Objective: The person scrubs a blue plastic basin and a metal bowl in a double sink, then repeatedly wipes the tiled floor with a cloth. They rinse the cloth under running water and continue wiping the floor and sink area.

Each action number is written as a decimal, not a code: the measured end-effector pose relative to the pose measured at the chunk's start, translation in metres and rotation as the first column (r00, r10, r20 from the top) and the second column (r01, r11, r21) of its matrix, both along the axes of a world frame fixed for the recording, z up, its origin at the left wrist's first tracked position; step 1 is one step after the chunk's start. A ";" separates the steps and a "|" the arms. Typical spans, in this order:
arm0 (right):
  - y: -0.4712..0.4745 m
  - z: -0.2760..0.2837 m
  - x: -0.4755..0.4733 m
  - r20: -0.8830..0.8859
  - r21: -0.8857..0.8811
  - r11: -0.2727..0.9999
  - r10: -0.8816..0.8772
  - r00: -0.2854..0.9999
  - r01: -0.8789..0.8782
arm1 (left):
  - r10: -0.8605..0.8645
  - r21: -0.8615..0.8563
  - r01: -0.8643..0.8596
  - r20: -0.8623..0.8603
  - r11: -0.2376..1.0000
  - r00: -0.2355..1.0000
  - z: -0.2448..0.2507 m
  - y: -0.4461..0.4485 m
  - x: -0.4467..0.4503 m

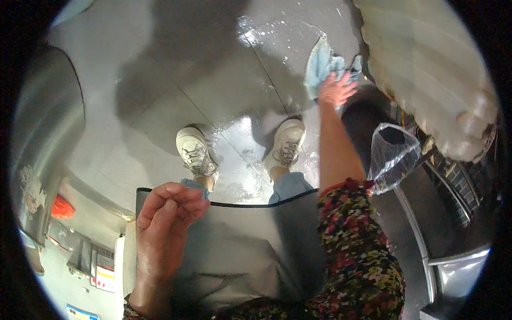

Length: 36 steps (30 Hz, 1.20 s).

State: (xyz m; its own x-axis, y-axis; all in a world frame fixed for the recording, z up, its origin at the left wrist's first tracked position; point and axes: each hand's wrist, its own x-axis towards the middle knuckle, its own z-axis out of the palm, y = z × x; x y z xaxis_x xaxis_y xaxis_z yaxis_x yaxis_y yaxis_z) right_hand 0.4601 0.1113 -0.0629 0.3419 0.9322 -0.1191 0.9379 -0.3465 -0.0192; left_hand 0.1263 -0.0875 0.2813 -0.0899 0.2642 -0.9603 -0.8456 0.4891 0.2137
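My right hand (338, 90) is stretched out ahead to the right, its fingers spread over a light blue cloth (320, 66) with frayed threads at one corner. Whether the hand touches the cloth, and whether the cloth rests on the floor, I cannot tell. Close to my body, my left hand (168, 216) is raised in front of a grey apron (240, 236). Its fingers are curled in against the thumb, and nothing shows between them.
Wet grey floor (232, 152) shines around my pale shoes (196, 150). A large pale ribbed object (424, 72) stands at upper right, near a clear plastic bag (394, 156) and a metal frame (412, 224). Curved metal equipment (52, 108) and a red bag-like item (62, 207) are at left.
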 end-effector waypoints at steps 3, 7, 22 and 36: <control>-0.051 0.017 -0.086 -0.050 -0.149 0.932 -0.341 0.939 0.330 | -0.062 -0.016 0.063 0.049 0.998 0.997 0.000 -0.004 0.011; -0.073 0.040 -0.149 -0.197 -0.271 0.961 -0.107 0.974 0.050 | -0.131 0.005 0.132 0.137 0.991 0.982 -0.001 -0.002 0.022; -0.146 0.087 -0.102 -0.134 -0.633 0.296 0.868 0.478 -0.716 | -0.112 -0.017 0.114 0.105 0.993 0.988 -0.024 -0.024 0.043; -0.218 0.091 -0.120 -0.294 -0.454 0.889 -0.084 0.952 -0.061 | -0.097 -0.035 0.105 0.182 0.994 0.978 -0.022 -0.022 0.044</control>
State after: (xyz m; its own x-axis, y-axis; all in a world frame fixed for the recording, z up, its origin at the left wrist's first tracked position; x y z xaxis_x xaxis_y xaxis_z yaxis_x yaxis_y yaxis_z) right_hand 0.3401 -0.1072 0.0285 0.2325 0.7461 -0.6239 0.9084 -0.3957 -0.1347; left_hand 0.1698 -0.1091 0.2594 0.1107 0.2204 -0.9691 -0.8139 0.5797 0.0389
